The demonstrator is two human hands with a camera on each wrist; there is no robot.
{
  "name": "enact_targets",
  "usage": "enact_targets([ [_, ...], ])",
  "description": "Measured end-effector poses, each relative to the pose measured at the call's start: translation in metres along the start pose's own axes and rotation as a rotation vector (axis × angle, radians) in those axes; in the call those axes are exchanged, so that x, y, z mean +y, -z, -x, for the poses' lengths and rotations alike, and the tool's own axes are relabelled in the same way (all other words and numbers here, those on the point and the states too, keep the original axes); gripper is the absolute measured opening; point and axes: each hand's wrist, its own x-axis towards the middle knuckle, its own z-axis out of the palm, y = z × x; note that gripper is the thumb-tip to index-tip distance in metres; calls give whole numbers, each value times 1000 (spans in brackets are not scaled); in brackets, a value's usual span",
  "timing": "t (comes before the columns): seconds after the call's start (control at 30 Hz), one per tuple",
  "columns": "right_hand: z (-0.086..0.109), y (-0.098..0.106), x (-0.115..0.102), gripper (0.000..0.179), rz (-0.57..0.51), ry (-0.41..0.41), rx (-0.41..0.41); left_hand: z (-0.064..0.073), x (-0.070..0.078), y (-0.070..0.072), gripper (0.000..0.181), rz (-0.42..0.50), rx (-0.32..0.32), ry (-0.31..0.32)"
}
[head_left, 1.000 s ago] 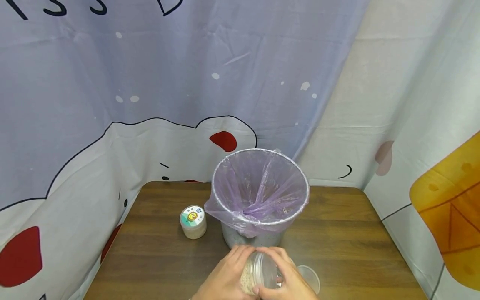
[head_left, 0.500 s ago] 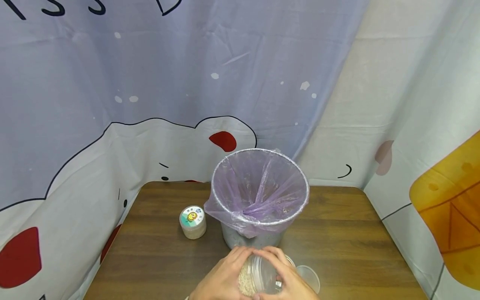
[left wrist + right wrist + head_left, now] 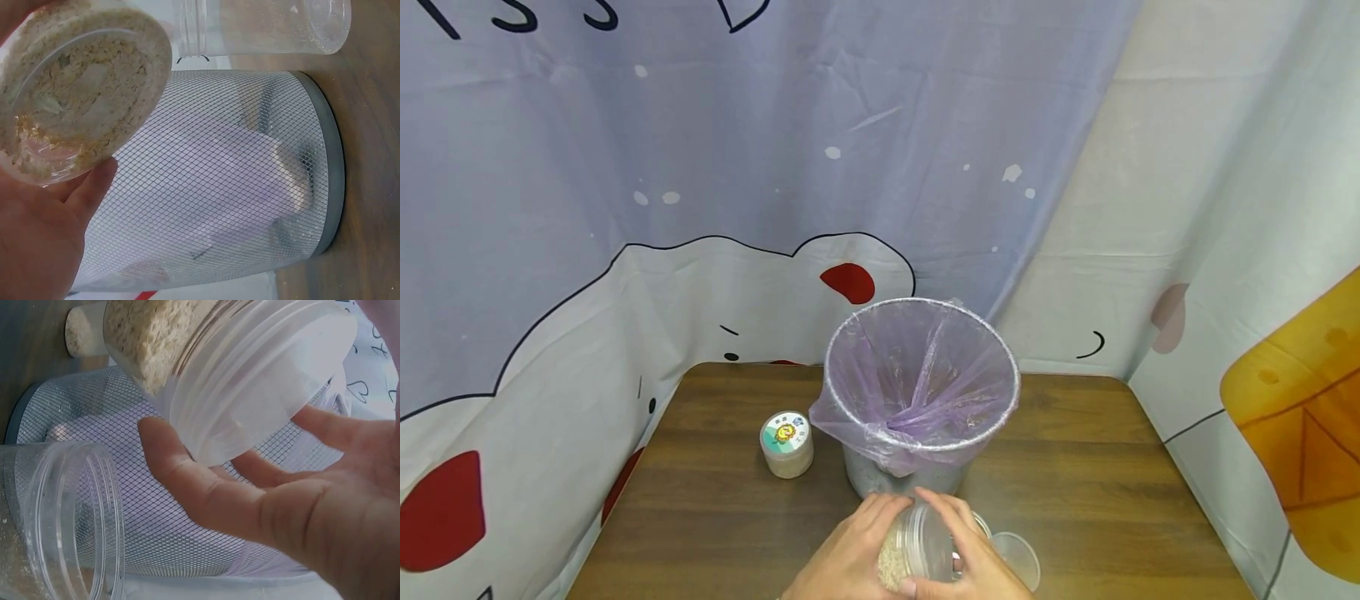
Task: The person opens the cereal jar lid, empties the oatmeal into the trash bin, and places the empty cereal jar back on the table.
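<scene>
Right hand (apparently pinching) curves round tilted jar.

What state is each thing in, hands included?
Held jar: tilted onto its side, pale flakes inside.
Held jar's lid: on; how tight, cannot tell.
Left hand: gripping the held jar's body.
Right hand: holding the lid's edge.
Labelled jar: upright, closed.
Clear jar: upright, open, nearly empty.
Bin: upright, open at the top.
Purple bag: lining the bin, edge turned outward.
Clear disc: lying on the table.
</scene>
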Motion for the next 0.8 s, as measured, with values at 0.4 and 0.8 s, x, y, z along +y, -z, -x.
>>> enact_targets([
  [0.4,1,-2,-4,74,-26,-66,32,1,0,-6,89,-45,49,-33],
  [0.8,1,4,1,78,-2,85,50,1,-1,-3,88,-33,65,-21],
])
